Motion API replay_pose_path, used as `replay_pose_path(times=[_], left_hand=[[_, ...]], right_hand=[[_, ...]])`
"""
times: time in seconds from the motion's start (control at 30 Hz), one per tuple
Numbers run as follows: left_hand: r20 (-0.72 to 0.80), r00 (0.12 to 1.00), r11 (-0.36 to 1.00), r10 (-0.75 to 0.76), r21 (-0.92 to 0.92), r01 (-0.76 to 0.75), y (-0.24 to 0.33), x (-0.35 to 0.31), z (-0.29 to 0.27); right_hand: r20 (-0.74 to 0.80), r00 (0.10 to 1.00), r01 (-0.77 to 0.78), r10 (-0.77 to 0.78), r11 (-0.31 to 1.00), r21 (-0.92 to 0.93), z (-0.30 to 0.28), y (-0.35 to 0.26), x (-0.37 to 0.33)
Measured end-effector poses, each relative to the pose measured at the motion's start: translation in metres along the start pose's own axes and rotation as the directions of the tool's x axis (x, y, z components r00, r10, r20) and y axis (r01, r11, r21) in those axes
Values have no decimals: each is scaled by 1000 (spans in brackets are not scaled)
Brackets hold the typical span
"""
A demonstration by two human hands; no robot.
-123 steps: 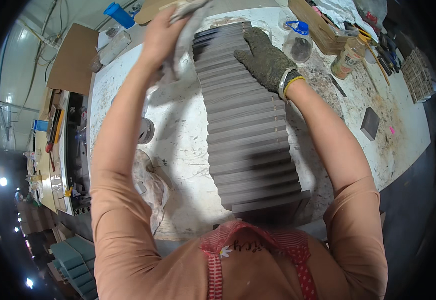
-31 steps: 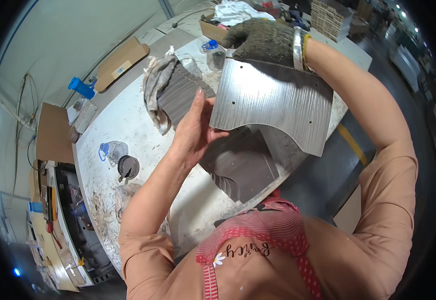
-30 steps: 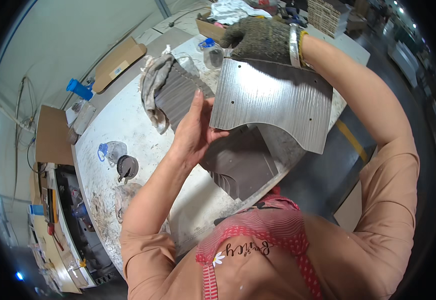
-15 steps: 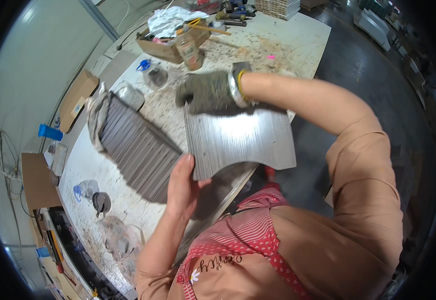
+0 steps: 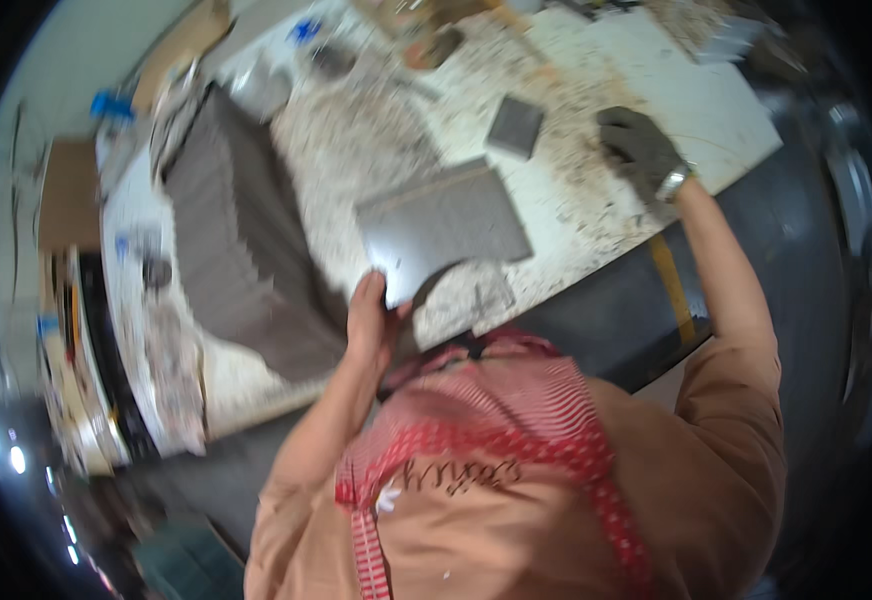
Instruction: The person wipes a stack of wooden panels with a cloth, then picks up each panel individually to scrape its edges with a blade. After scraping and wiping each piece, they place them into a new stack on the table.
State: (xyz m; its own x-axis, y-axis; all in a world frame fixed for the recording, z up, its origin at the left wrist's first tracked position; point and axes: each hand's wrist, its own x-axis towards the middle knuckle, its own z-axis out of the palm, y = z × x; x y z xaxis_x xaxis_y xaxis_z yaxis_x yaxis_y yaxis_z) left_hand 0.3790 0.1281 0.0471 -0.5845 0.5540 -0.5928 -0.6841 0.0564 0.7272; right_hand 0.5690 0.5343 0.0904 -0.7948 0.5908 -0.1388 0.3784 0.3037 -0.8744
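Note:
My left hand (image 5: 370, 318), bare, pinches the near left corner of a flat grey plate (image 5: 446, 225). The plate has a shiny face and a curved cut-out along its near edge. Out to the right, my right hand (image 5: 640, 152) wears a dark glove and hovers over the table, apart from the plate. Its fingers are loosely bent and apart, with nothing seen in them, though the picture is blurred. Between that hand and the plate lies a small dark grey square block (image 5: 515, 127). To the left stands a long stack of similar grey plates (image 5: 241, 225).
The white table (image 5: 726, 120) is strewn with brown dust and scraps. Along its back are a blue-capped bottle (image 5: 331, 60) and a clear plastic bag or container (image 5: 261, 92). A blue cup (image 5: 112, 104) and cardboard (image 5: 69, 195) sit at the left. The table's front edge runs close to my apron.
My right hand has left the plate and moved right. The plate is now held by my left hand alone. The dark block, partly hidden before, is in full view. My head view has turned.

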Motion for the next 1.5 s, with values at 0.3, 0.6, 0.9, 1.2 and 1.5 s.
replay_pose_path(times=[0.3, 0.6, 0.9, 1.2, 1.5], left_hand=[[-155, 986, 998, -69, 1, 70, 6, -6, 23], [-299, 951, 971, 77, 239, -3, 2, -1, 18], [-252, 949, 829, 190, 559, -17, -4, 18, -5], [-364, 907, 880, 213, 475, -16, -11, 12, 7], [-326, 897, 665, 299, 745, 49, 2, 12, 18]], right_hand=[[178, 942, -320, 284, 919, 231, 28, 12, 8], [116, 967, -253, 225, 877, 409, -17, -1, 61], [-432, 902, -25, 2, 999, -46, -86, 36, 209], [-530, 839, 38, -126, 984, -173, -59, 56, 349], [-368, 790, 241, -490, 801, -549, -113, 149, 417]])
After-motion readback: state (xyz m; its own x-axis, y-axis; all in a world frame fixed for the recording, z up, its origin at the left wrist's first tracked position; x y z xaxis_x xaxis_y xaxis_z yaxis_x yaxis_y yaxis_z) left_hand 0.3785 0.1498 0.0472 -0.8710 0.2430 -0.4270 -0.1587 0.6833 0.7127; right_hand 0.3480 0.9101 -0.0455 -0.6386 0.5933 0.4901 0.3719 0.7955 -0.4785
